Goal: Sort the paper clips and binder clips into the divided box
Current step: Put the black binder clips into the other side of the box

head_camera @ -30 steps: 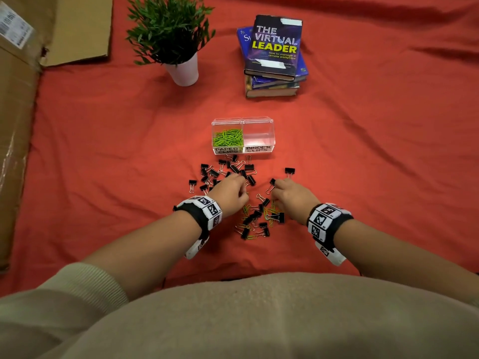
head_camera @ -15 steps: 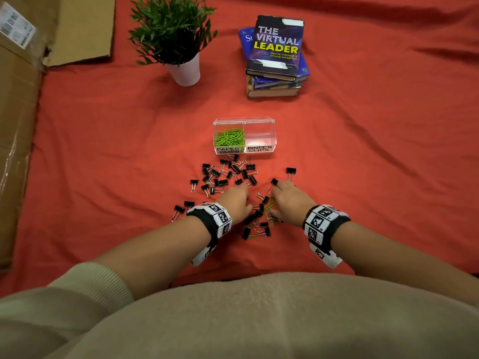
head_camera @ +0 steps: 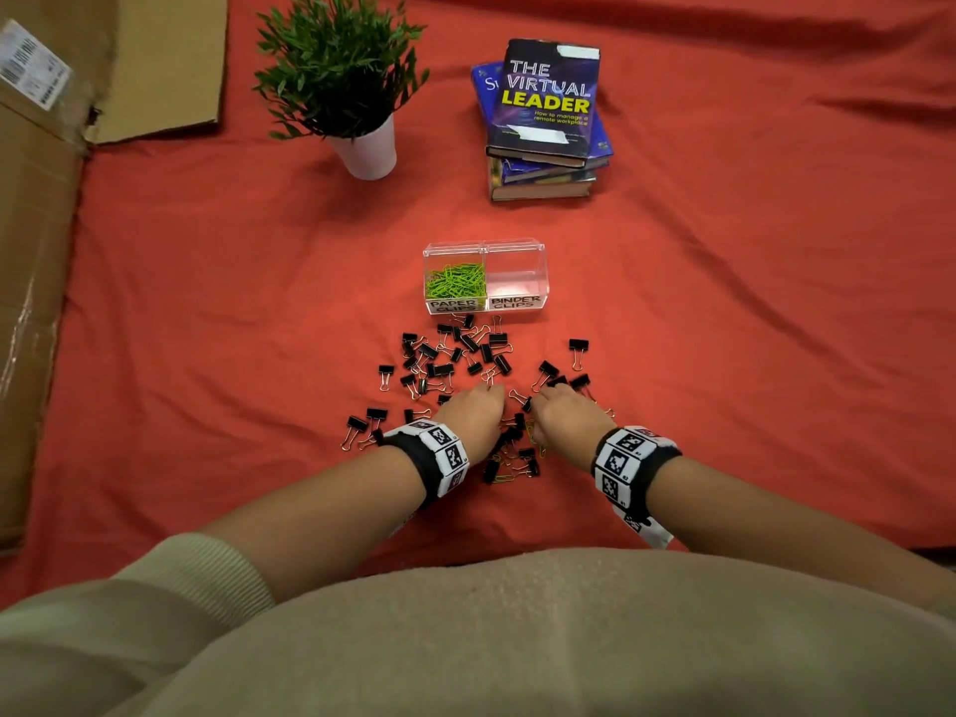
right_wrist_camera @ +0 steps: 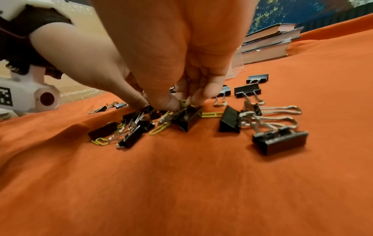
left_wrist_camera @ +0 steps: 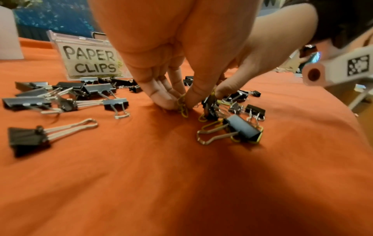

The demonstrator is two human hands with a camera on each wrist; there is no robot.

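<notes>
A clear divided box (head_camera: 538, 261) stands on the red cloth; its left "PAPER CLIPS" half (left_wrist_camera: 88, 62) holds green paper clips (head_camera: 455, 283), and its "BINDER CLIPS" half (head_camera: 517, 301) looks bare. Black binder clips (head_camera: 455, 354) lie scattered in front of it, with a smaller pile (head_camera: 512, 458) mixed with green paper clips between my wrists. My left hand (left_wrist_camera: 181, 103) pinches a green paper clip (left_wrist_camera: 183, 110) against the cloth. My right hand (right_wrist_camera: 181, 102), fingertips down beside it, pinches another green paper clip (right_wrist_camera: 184, 101) next to a binder clip (right_wrist_camera: 188, 119).
A potted plant (head_camera: 352, 85) and a stack of books (head_camera: 543, 121) stand behind the box. Cardboard (head_camera: 36, 251) lies along the left edge. Stray binder clips (head_camera: 362, 426) sit left of my left wrist, others (head_camera: 578, 349) to the right.
Both hands have drawn back a little from the far cluster and closed in on the near mixed pile, fingertips now almost meeting there.
</notes>
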